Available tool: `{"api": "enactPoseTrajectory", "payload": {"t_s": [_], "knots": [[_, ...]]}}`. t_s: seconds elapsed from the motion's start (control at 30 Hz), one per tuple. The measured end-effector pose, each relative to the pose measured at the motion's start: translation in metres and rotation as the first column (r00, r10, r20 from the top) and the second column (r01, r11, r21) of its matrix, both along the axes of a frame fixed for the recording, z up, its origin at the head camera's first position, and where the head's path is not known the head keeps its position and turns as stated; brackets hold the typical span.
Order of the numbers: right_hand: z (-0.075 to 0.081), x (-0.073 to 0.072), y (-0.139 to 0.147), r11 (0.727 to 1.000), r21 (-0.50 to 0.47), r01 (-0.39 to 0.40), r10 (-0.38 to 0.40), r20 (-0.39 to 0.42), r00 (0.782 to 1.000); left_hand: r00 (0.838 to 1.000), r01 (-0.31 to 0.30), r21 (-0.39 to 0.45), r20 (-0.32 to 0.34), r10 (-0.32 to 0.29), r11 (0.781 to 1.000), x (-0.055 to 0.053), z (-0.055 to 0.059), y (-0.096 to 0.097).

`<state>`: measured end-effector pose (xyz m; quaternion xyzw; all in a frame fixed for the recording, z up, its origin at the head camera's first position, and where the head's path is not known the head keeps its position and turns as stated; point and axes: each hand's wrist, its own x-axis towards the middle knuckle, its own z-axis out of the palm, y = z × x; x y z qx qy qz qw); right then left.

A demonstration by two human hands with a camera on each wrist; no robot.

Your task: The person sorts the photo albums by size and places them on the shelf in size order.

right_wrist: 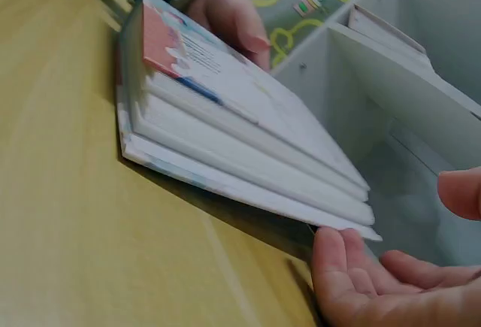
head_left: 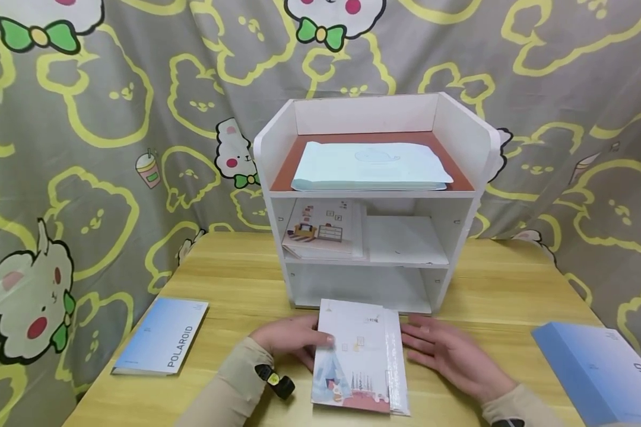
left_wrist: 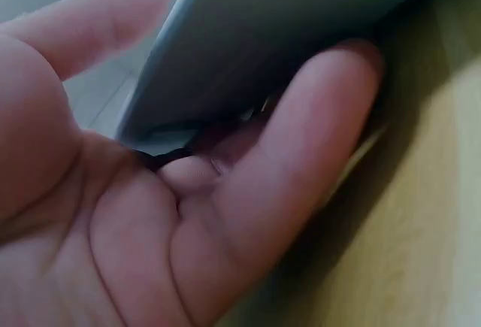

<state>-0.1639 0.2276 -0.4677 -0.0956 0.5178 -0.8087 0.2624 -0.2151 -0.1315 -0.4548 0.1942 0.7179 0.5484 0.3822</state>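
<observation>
A thick photo album (head_left: 352,356) with a white illustrated cover is over the wooden table in front of the shelf. My left hand (head_left: 294,339) grips its left side, thumb on the cover and fingers beneath. In the left wrist view, that hand's fingers (left_wrist: 323,116) curl under the dark underside of the album. My right hand (head_left: 454,356) is at the album's right side with fingers extended. In the right wrist view, the fingertips (right_wrist: 331,248) sit right at the corner of the bottom cover, the thumb held apart. Layered page edges (right_wrist: 248,146) face that camera.
A white three-tier shelf (head_left: 376,194) stands behind, pale blue albums (head_left: 374,163) on its top. Illustrated albums (head_left: 323,231) lie at the left of its middle tier. Blue POLAROID boxes, one thin (head_left: 162,335) and one thick (head_left: 609,373), lie left and right. Patterned cloth (head_left: 192,89) hangs behind.
</observation>
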Motion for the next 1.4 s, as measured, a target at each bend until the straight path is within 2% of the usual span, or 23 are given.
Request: {"api": "enactPoseTrajectory", "payload": {"t_s": [0.17, 0.27, 0.37, 0.47, 0.57, 0.67, 0.77, 0.9, 1.03, 1.13, 1.23, 1.3, 1.4], "knots": [[0.003, 0.004, -0.014, 0.989, 0.143, 0.049, -0.035, -0.098, 0.995, 0.992, 0.126, 0.063, 0.005, -0.127, 0.99, -0.002, 0.004, 0.002], [0.005, 0.005, -0.018, 0.982, 0.174, 0.079, -0.055, -0.139, 0.989, 0.987, 0.161, 0.077, 0.002, -0.161, 0.984, -0.001, 0.007, 0.004], [0.007, 0.007, -0.02, 0.986, 0.16, 0.046, -0.021, -0.158, 0.987, 0.99, 0.141, 0.098, -0.017, -0.14, 0.985, 0.0, 0.011, 0.005], [0.008, 0.011, -0.021, 0.988, 0.143, -0.055, 0.078, -0.167, 0.983, 0.994, 0.112, 0.139, -0.035, -0.108, 0.984, 0.0, 0.014, 0.004], [0.009, 0.017, -0.025, 0.978, 0.162, -0.135, 0.166, -0.194, 0.967, 0.995, 0.097, 0.196, -0.035, -0.092, 0.976, 0.002, 0.018, 0.004], [0.016, 0.022, -0.028, 0.97, 0.195, -0.146, 0.194, -0.257, 0.947, 0.996, 0.09, 0.237, -0.036, -0.084, 0.967, 0.007, 0.028, 0.004], [0.028, 0.025, -0.027, 0.971, 0.195, -0.137, 0.197, -0.334, 0.922, 0.995, 0.081, 0.232, -0.075, -0.065, 0.969, 0.014, 0.044, 0.005], [0.049, 0.025, -0.023, 0.982, 0.147, -0.119, 0.17, -0.412, 0.895, 0.986, 0.076, 0.214, -0.16, -0.042, 0.974, 0.021, 0.066, 0.007], [0.068, 0.02, -0.023, 0.992, 0.095, -0.086, 0.121, -0.458, 0.881, 0.986, 0.054, 0.279, -0.169, -0.007, 0.959, 0.021, 0.083, 0.01], [0.078, 0.014, -0.023, 0.996, 0.083, -0.021, 0.057, -0.457, 0.887, 0.991, 0.004, 0.345, -0.127, 0.042, 0.939, 0.019, 0.09, 0.015], [0.087, 0.006, -0.02, 0.995, 0.083, 0.049, -0.009, -0.425, 0.905, 0.991, -0.052, 0.396, -0.089, 0.095, 0.917, 0.017, 0.094, 0.021], [0.091, 0.0, -0.016, 0.992, 0.082, 0.096, -0.055, -0.406, 0.912, 0.991, -0.073, 0.43, -0.074, 0.115, 0.9, 0.016, 0.096, 0.025], [0.096, -0.007, -0.008, 0.982, 0.086, 0.168, -0.121, -0.395, 0.91, 0.99, -0.081, 0.479, -0.061, 0.125, 0.874, 0.016, 0.1, 0.031]]}}
